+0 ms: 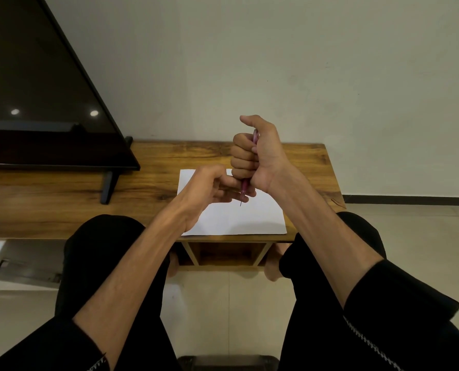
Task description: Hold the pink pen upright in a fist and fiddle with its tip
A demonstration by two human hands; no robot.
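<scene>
Colours at the desk
The pen [245, 186] was pink, the paper [252, 218] white, the table [62, 199] brown wood-grained, the TV [35, 89] black.

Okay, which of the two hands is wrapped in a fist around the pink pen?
The right hand. Its fingers curl in a fist round the pink pen, held upright over the white paper. The left hand only reaches in at the pen's lower tip.

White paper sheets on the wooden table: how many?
1. A single white paper sheet lies on the wooden table under both hands; another beneath it would be hidden.
</scene>
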